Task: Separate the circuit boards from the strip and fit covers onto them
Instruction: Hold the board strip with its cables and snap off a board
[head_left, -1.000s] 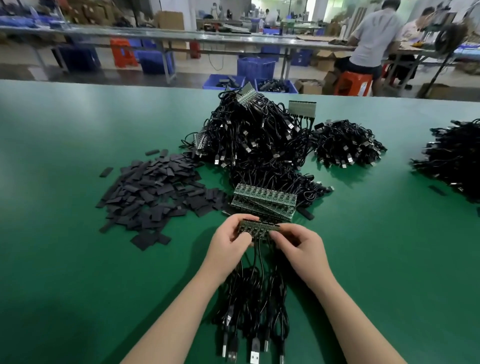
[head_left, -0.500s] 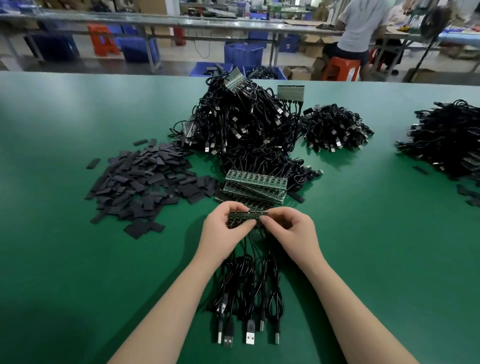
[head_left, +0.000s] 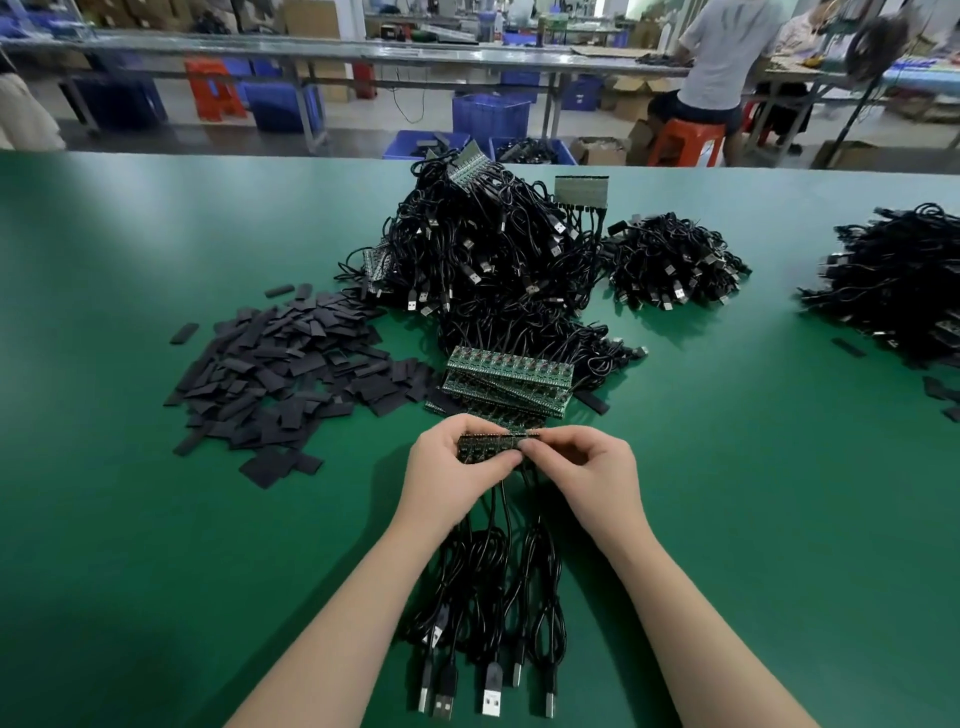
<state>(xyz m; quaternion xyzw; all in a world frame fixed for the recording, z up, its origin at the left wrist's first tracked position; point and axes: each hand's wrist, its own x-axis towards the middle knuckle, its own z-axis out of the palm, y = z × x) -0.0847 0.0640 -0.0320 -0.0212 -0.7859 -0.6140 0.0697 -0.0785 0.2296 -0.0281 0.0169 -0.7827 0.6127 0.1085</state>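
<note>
A short strip of small green circuit boards (head_left: 491, 446) is held just above the green table (head_left: 156, 545), edge up. My left hand (head_left: 451, 475) grips its left part and my right hand (head_left: 587, 470) pinches its right end. Black USB cables (head_left: 491, 608) hang from the strip toward me, plugs lying on the table. Just behind my hands lie more green board strips (head_left: 511, 376), stacked flat. A heap of flat black covers (head_left: 291, 371) spreads out to the left.
A big tangle of black cables with boards (head_left: 483, 249) rises behind the strips. A smaller cable bundle (head_left: 675, 265) sits to its right, and another heap (head_left: 898, 286) lies at the far right edge. People sit at benches beyond the table.
Both hands kept hold of the strip and drew closer together along it; the strip has tilted more edge-up.
</note>
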